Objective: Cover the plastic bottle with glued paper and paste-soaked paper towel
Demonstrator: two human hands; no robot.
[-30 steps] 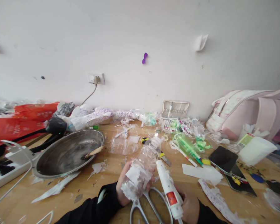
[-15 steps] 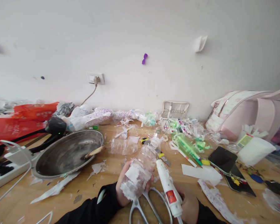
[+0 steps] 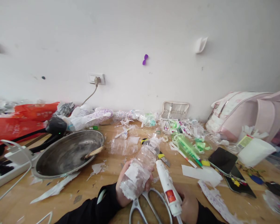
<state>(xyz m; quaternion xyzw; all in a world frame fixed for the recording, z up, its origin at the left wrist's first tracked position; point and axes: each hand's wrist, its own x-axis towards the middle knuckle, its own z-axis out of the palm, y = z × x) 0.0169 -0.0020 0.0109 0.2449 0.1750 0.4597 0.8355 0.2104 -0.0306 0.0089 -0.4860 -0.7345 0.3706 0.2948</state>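
Observation:
My left hand (image 3: 123, 186) is wrapped round a clear plastic bottle (image 3: 147, 155), whose lower part has torn white paper (image 3: 135, 178) on it. The bottle tilts away from me, neck toward the wall. In my right hand (image 3: 188, 203) is a white glue gun (image 3: 166, 183) with a red label, its nozzle pointing up beside the bottle. Grey-handled scissors (image 3: 151, 203) lie under and between my hands, their blades hidden by the bottle. Behind the bottle sits a yellow and black cutter (image 3: 162, 155), partly covered.
A metal bowl (image 3: 67, 155) with a wooden-handled tool stands left, near a power strip (image 3: 4, 174). Plastic scraps and a green bottle (image 3: 186, 144) lie behind. To the right are white paper (image 3: 202, 175), phones (image 3: 222, 159), a white cup (image 3: 256, 151) and a pink bag (image 3: 242, 115).

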